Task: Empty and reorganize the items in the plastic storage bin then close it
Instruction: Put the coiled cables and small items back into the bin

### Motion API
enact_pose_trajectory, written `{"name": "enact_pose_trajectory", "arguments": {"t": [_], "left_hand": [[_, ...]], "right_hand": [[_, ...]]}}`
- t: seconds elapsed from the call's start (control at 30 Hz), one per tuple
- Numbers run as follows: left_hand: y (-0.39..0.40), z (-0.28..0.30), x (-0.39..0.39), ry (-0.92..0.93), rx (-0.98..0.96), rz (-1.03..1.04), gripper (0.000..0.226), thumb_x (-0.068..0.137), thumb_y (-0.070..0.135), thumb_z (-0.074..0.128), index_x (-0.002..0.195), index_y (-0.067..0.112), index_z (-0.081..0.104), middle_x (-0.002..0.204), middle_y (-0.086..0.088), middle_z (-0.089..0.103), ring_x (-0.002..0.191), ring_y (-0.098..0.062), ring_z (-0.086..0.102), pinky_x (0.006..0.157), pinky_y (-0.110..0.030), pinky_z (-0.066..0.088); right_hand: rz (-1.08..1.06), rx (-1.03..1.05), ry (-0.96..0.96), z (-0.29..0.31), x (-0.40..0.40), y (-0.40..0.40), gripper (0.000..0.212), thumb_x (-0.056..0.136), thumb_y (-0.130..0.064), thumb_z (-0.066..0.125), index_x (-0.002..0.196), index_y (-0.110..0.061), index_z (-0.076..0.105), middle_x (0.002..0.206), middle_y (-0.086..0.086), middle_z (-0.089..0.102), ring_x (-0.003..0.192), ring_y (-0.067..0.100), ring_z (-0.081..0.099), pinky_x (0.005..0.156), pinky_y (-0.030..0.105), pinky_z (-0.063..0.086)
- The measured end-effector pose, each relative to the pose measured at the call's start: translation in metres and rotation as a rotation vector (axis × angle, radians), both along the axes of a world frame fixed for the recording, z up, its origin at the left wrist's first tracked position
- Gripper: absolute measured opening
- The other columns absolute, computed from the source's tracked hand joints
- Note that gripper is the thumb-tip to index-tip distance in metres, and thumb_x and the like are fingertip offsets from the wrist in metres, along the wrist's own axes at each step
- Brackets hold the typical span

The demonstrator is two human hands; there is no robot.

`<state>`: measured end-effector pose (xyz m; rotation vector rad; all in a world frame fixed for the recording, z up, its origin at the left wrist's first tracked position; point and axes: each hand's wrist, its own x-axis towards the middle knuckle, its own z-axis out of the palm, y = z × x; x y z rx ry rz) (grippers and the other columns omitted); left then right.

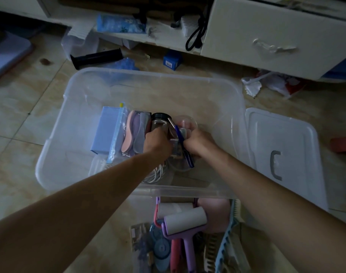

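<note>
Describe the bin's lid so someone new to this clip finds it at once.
Start at the clear storage bin on the tiled floor. Just past its right wall lies the lid, flat on the floor. It is the only translucent white panel there, with a grey C-shaped handle on top.

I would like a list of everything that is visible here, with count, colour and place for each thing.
storage bin: one, clear, on the floor, centre
lid: one, clear with grey handle, on the floor right of the bin
blue box: one, light blue, inside the bin, left
zip bag: one, clear, pink and purple items inside, beside the blue box
jar: one, clear with dark cap, in the bin
white cable: one, coiled, near wall of the bin
lint rollers: two, white rolls, purple handle on one, on the floor in front of the bin
black tube: one, floor behind the bin
drawer: one, white, top right
left hand: on the jar
right hand: grips small items, unclear which
</note>
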<state>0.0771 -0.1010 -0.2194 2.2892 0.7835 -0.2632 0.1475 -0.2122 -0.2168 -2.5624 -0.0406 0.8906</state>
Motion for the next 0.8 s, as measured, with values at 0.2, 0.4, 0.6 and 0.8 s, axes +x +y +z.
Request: {"name": "enact_pose_trajectory", "arguments": {"t": [0.2, 0.4, 0.6, 0.8], "left_hand": [[0.005, 0.003, -0.003, -0.035, 0.020, -0.015, 0.009, 0.091, 0.010, 0.065, 0.097, 0.015, 0.069, 0.101, -0.007, 0.069, 0.099, -0.024, 0.063, 0.087, -0.040, 0.054], [0.005, 0.002, -0.007, -0.017, 0.059, -0.075, 0.014, 0.093, 0.005, 0.058, 0.101, 0.013, 0.065, 0.099, -0.005, 0.066, 0.093, -0.023, 0.063, 0.077, -0.033, 0.052], [0.005, 0.025, -0.020, -0.124, 0.131, -0.175, 0.027, 0.091, 0.002, 0.051, 0.079, 0.026, 0.053, 0.094, -0.005, 0.067, 0.085, -0.023, 0.064, 0.067, -0.038, 0.054], [-0.005, 0.078, -0.062, -0.302, 0.230, -0.223, 0.021, 0.085, 0.004, 0.050, 0.092, 0.019, 0.063, 0.099, -0.005, 0.063, 0.087, -0.025, 0.060, 0.068, -0.037, 0.051]], "right_hand": [[0.019, -0.037, 0.019, 0.001, -0.003, 0.001, 0.048, 0.089, -0.024, 0.067, 0.134, -0.015, 0.053, 0.102, 0.008, 0.060, 0.088, 0.027, 0.065, 0.069, 0.035, 0.058], [0.045, -0.054, -0.029, 0.007, -0.005, -0.001, 0.043, 0.089, -0.029, 0.066, 0.129, -0.014, 0.056, 0.101, 0.008, 0.060, 0.090, 0.027, 0.065, 0.069, 0.033, 0.054], [0.142, -0.049, -0.205, 0.037, -0.014, 0.002, 0.033, 0.095, -0.032, 0.059, 0.127, -0.023, 0.062, 0.118, 0.014, 0.064, 0.106, 0.035, 0.063, 0.073, 0.030, 0.042], [0.193, 0.001, -0.389, 0.094, -0.060, 0.001, 0.029, 0.094, -0.032, 0.055, 0.114, -0.014, 0.067, 0.118, 0.017, 0.061, 0.105, 0.038, 0.060, 0.078, 0.034, 0.043]]}}
